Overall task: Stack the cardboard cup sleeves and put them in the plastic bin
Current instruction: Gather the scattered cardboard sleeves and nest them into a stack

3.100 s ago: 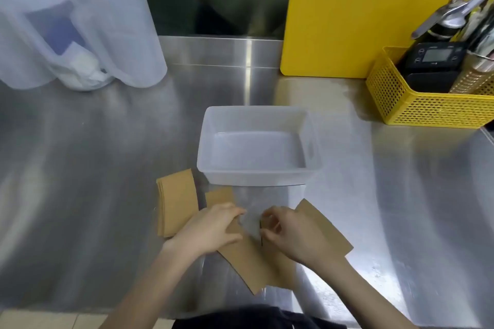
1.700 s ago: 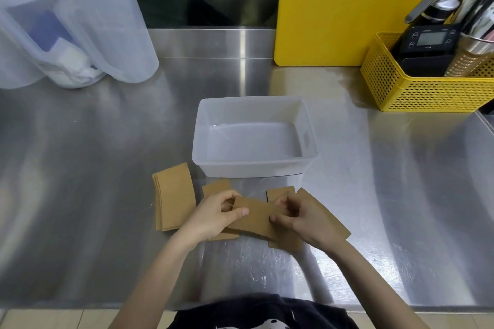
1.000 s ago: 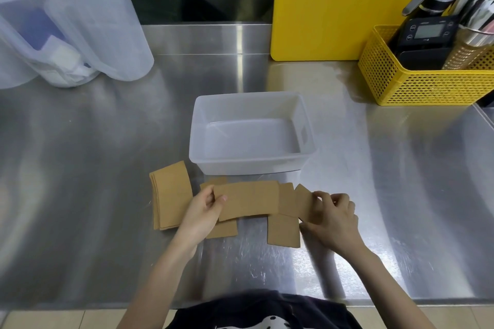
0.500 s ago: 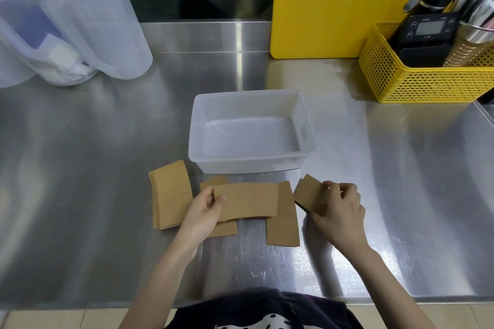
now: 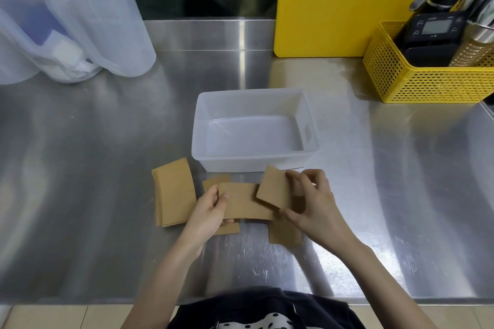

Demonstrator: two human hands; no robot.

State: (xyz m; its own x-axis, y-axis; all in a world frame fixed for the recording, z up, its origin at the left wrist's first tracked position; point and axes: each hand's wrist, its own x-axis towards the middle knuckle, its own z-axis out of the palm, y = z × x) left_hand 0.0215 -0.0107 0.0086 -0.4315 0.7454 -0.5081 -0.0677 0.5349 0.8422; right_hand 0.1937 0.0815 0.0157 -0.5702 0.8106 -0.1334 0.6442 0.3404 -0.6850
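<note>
The translucent plastic bin (image 5: 254, 165) stands empty at the middle of the steel counter. Just in front of it, my left hand (image 5: 211, 208) pinches the left end of a flat brown cup sleeve (image 5: 243, 201) held above the counter. My right hand (image 5: 315, 203) grips a second sleeve (image 5: 274, 189), tilted, its lower edge overlapping the right end of the first one. A neat stack of sleeves (image 5: 175, 195) lies to the left. One loose sleeve (image 5: 215, 181) lies under my left hand, another (image 5: 284, 234) under my right wrist.
Two translucent pitchers (image 5: 88, 21) stand at the back left. A yellow cutting board (image 5: 339, 5) leans against the back wall. A yellow perforated basket (image 5: 427, 83) with a black scale and metal tools sits at the back right. The counter's front edge runs near my body.
My right hand has lifted a sleeve from the right side of the counter and carried it left, onto the sleeve held in my left hand. My left hand has stayed in place.
</note>
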